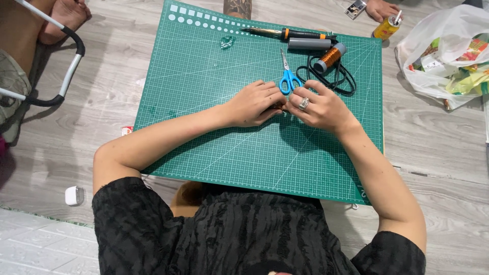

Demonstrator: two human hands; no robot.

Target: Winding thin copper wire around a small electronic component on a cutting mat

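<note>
Hands meet near the middle of the green cutting mat (204, 127), both forearms lying across it from the near edge. The left hand (252, 104) is curled, knuckles up, fingers folded toward the right hand (318, 108), which wears a ring and bends its fingers inward to meet them. Together the fingertips pinch a small dark piece (279, 106) just above the mat's surface; almost all of it is hidden between the two hands, so its shape and kind cannot be told. Blue-handled scissors (289, 77) lie on the mat just beyond the hands, their handles touching the fingers. Farther toward the mat's far edge sit a spool of copper wire (330, 57), a black loop of cord (342, 80) and an orange-and-black tool (298, 34).
</note>
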